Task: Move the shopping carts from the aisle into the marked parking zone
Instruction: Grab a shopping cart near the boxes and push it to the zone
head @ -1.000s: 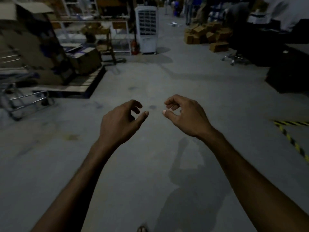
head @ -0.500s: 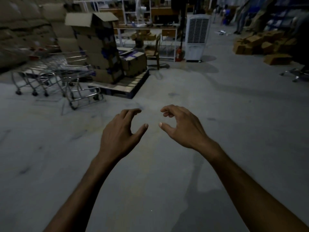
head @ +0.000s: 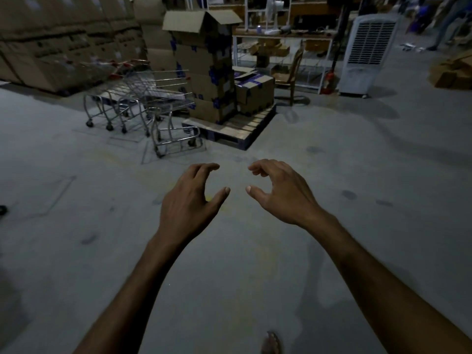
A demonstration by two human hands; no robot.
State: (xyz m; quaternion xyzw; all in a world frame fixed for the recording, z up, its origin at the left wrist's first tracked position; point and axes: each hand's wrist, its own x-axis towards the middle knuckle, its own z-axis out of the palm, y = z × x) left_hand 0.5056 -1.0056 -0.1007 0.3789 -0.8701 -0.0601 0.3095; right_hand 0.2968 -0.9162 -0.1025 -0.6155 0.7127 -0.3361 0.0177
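A dim warehouse with a grey concrete floor (head: 357,180) is shown. The left hand (head: 189,200) and right hand (head: 283,195) are held out side by side, fingers loosely curled, nothing gripped. The shopping carts (head: 143,108) are seen well beyond the left hand, beside a loaded pallet (head: 245,129).

Nested shopping carts (head: 143,108) just left of the pallet (head: 237,126) of stacked boxes (head: 201,70).

I can read no lettering anywhere: the blue marks on the cardboard boxes (head: 201,72) are too blurred, and the air cooler (head: 367,52) shows nothing legible.
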